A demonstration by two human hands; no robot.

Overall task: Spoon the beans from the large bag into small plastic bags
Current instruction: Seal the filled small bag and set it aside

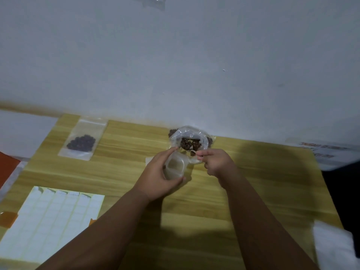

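Observation:
The large clear bag [187, 134] of dark beans [190, 143] stands open against the wall at the back of the wooden table [253, 184]. My left hand [155, 178] grips a small clear plastic bag [176, 165] with its mouth held open, just in front of the large bag. My right hand [218, 162] pinches a small spoon [192, 152] whose bowl sits at the large bag's opening with beans on it, right beside the small bag's mouth. A filled small bag [82, 140] of beans lies flat at the back left.
A sheet of white labels [48, 221] lies at the front left of the table. An orange object [6, 166] is at the far left edge. White paper with writing [321, 151] sits at the back right, and a white cloth or paper [333, 242] at the right edge.

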